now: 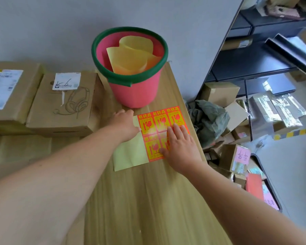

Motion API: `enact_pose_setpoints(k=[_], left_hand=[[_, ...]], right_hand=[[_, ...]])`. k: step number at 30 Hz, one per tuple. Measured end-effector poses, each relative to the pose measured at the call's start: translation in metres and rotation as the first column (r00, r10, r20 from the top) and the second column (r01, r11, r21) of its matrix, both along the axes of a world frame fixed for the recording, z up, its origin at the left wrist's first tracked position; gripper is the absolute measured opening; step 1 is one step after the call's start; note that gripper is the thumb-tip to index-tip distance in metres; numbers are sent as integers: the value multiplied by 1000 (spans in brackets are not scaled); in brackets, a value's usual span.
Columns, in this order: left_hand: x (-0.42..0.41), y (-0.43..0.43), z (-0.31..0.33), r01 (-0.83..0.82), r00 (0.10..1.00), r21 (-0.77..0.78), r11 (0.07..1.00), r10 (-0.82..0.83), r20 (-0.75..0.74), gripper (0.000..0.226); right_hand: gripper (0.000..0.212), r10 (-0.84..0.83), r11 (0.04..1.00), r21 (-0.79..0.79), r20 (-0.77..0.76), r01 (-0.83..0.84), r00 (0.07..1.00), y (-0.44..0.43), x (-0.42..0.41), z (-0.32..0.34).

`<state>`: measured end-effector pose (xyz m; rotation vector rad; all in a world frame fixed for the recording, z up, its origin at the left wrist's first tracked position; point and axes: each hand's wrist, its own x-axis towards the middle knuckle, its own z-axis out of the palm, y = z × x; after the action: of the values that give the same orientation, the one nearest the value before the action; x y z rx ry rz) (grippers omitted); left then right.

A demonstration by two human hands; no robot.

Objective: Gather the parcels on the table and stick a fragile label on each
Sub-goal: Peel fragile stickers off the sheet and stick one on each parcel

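Observation:
A sheet of orange fragile labels [156,122] lies on the wooden table [148,200], with bare yellow backing on its left part. My left hand [125,122] rests on the sheet's upper left edge. My right hand [179,145] lies flat on the labels at the sheet's right side, fingers spread. Two brown cardboard parcels sit at the left: one with a headphone drawing [64,105] and one with a white shipping label [11,89]. More flat brown parcels [19,147] lie under and in front of them.
A pink bucket with a green rim [131,71] stands behind the sheet and holds curled yellow backing paper. Right of the table's edge, a pile of boxes and bags [224,121] covers the floor below dark shelves [254,59].

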<state>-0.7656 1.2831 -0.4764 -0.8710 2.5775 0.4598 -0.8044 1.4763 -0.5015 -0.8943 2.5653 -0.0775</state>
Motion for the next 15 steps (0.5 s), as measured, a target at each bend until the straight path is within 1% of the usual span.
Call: enact_pose_setpoints(k=[3,6,10,11,15], left_hand=[[-5,-5,-9,-17,1000,-9,1000,17,3,77],[-10,-9,-9,-52,999,46,998,52,7,81],[-15,-10,-3,-46,998,17,999,45,45,74],[-14,-10,-2,-39,998,12,999,39,49,77],[-7,-6,-2,2,994,-50,999,3,108,103]], right_hand=[[78,11,1000,2,-32,-11,999,0,0,-12],[78,11,1000,3,-39,-11,999,0,1,-15],[78,15,1000,13,-36,-15,999,1,3,-13],[79,19,1000,18,-37,-18,999,2,4,-13],[80,19,999,41,-39,-18,999,6,12,-12]])
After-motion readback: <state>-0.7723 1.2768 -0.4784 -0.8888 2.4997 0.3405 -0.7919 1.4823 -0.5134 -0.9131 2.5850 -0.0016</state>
